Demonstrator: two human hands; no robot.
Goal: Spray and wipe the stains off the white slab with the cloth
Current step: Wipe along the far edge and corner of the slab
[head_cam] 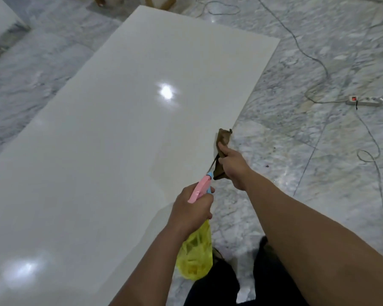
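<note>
The left hand (191, 208) is gripping a yellow spray bottle (195, 255) by its pink trigger head, low centre. The right hand (232, 166) is clamping the brown cloth (224, 138) over the white slab (128, 120) at its right edge. A misaimed spray could be wetting the marble floor (307, 164), near the power strip (365, 100) at right.

the slab (124, 129) looked glossy and smooth, mirroring ceiling lights in bright spots. the floor (307, 151) around the slab was polished grey-veined marble, also shiny. the cloth (222, 142) at the slab's right edge was limp brown fabric, matt. the bottle (196, 257) had translucent yellow plastic below a pink and blue plastic head. right of the slab, a white plastic power strip (364, 101) looked smooth.
</note>
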